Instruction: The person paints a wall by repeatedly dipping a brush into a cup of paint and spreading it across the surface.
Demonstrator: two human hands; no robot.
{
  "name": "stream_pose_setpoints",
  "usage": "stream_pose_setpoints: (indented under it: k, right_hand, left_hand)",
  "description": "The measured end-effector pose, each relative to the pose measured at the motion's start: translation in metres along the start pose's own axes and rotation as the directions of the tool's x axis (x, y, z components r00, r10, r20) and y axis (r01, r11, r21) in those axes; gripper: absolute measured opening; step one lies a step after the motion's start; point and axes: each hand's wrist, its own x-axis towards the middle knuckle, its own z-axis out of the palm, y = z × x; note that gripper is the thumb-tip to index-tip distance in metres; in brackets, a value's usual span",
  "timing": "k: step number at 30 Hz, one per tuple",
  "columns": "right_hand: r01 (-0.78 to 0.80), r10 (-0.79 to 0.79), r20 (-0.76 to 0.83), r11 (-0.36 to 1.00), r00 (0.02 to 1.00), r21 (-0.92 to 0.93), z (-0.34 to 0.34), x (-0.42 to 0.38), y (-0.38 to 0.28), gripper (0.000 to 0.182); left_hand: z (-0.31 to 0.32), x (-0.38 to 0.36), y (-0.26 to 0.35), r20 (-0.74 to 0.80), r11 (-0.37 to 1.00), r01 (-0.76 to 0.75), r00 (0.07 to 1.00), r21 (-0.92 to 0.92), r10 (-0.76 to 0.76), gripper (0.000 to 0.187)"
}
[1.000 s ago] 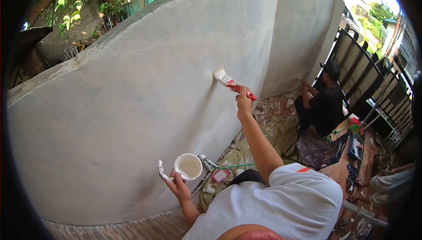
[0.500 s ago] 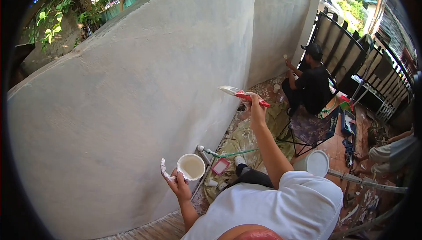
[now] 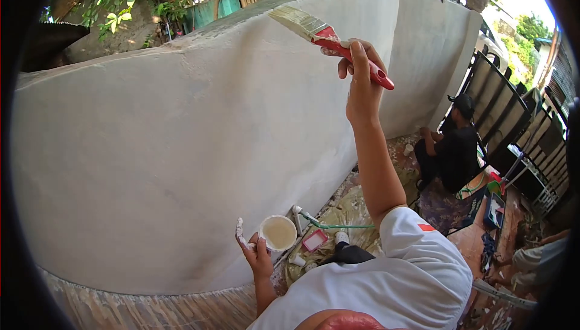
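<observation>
My right hand, raised high, is closed round the red handle of a wide paintbrush. The brush tilts up to the left, and its pale, paint-coated bristles overlap the top of the grey-white wall in this view. Lower down, my left hand grips a round white paint tub by its side. Pale, creamy paint shows inside the tub. White paint coats the fingers of that hand, and one finger sticks up beside the tub, near the wall.
A person in black crouches by the wall's far end, near a slatted gate. A green hose crosses the drop cloth below. A pink-rimmed tray lies there. Another person's arm and clothing show at right.
My right hand has lifted the paintbrush higher, toward the wall's top. My view has tilted up and left. The left hand still holds the tub. The crouching person's raised arm has come down.
</observation>
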Motion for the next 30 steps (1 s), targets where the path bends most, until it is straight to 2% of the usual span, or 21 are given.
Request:
stream_pose_setpoints:
  k: [2, 3, 4, 5, 6, 7, 10, 12, 14, 16, 18, 20, 22, 23, 24, 28, 30]
  right_hand:
    - [0.133, -0.118, 0.145, 0.986, 0.982, -0.101, 0.012, -0.009, -0.003, 0.021]
    - [0.120, -0.098, 0.201, 0.988, 0.975, -0.099, 0.015, -0.015, -0.005, 0.012]
    - [0.123, -0.103, 0.211, 0.989, 0.972, -0.083, 0.016, -0.012, -0.004, 0.012]
    - [0.444, -0.323, 0.408, 0.862, 0.854, -0.247, 0.014, -0.009, -0.002, 0.004]
    - [0.725, -0.448, 0.614, 0.610, 0.649, -0.321, 0.012, -0.006, -0.002, 0.007]
    - [0.757, -0.445, 0.631, 0.520, 0.636, -0.396, 0.009, -0.002, -0.002, 0.015]
    - [0.677, -0.503, 0.461, 0.450, 0.731, -0.583, -0.024, 0.030, 0.031, 0.010]
    - [0.530, -0.451, 0.318, 0.496, 0.834, -0.688, -0.041, 0.042, 0.051, 0.006]
    - [0.545, -0.507, 0.291, 0.476, 0.811, -0.690, -0.035, 0.034, 0.047, 0.004]
    - [0.588, -0.549, 0.313, 0.445, 0.775, -0.676, -0.008, 0.008, 0.012, 0.003]
    - [0.630, -0.548, 0.313, 0.638, 0.776, -0.444, 0.009, -0.009, -0.002, 0.004]
    - [0.518, -0.441, 0.374, 0.845, 0.816, -0.133, 0.030, -0.023, -0.016, 0.004]
    - [0.549, -0.370, 0.552, 0.812, 0.748, -0.200, 0.040, -0.023, -0.024, 0.004]
    - [0.642, -0.372, 0.642, 0.725, 0.670, -0.249, 0.044, -0.016, -0.025, 0.007]
    - [0.643, -0.373, 0.642, 0.724, 0.670, -0.250, 0.042, -0.007, -0.020, 0.007]
    - [0.720, -0.475, 0.540, 0.459, 0.694, -0.521, -0.011, 0.045, 0.027, 0.005]
    - [0.653, -0.499, 0.433, 0.463, 0.751, -0.599, -0.035, 0.068, 0.044, 0.003]
  left_hand:
    - [-0.003, -0.001, 0.000, -0.006, 1.000, 0.016, 1.000, 0.005, -0.016, 0.064]
    - [-0.004, -0.001, 0.001, -0.019, 1.000, 0.023, 1.000, -0.011, -0.023, 0.064]
    - [-0.008, -0.001, 0.000, -0.031, 1.000, 0.008, 0.999, -0.013, -0.009, 0.064]
    - [-0.013, -0.002, -0.002, -0.017, 1.000, 0.012, 1.000, -0.005, -0.012, 0.066]
    - [-0.016, -0.001, -0.004, -0.001, 1.000, 0.017, 1.000, 0.004, -0.017, 0.067]
    - [-0.017, 0.000, -0.006, -0.010, 1.000, 0.011, 1.000, 0.004, -0.011, 0.067]
    - [-0.019, -0.001, -0.008, -0.037, 1.000, 0.007, 0.999, 0.024, -0.006, 0.067]
    - [-0.023, -0.001, -0.010, -0.034, 0.999, -0.047, 0.998, 0.000, 0.047, 0.066]
    - [-0.026, -0.003, -0.007, -0.038, 0.999, -0.037, 0.999, 0.003, 0.037, 0.066]
    - [-0.026, -0.001, -0.007, -0.039, 0.999, -0.043, 0.998, -0.005, 0.043, 0.066]
    - [-0.029, -0.002, -0.008, -0.018, 1.000, -0.021, 1.000, -0.007, 0.020, 0.066]
    - [-0.026, 0.001, -0.007, -0.009, 1.000, -0.007, 1.000, -0.023, 0.007, 0.066]
    - [-0.026, 0.001, -0.008, 0.029, 1.000, -0.002, 1.000, -0.019, 0.003, 0.066]
    - [-0.025, 0.001, -0.009, 0.031, 1.000, -0.004, 1.000, -0.021, 0.004, 0.066]
    - [-0.025, 0.002, -0.008, 0.042, 1.000, -0.011, 0.999, -0.011, 0.012, 0.066]
    - [-0.026, 0.000, -0.004, 0.092, 0.997, -0.070, 0.993, 0.026, 0.067, 0.065]
    - [-0.025, -0.003, 0.003, 0.099, 0.996, -0.083, 0.992, 0.029, 0.080, 0.065]
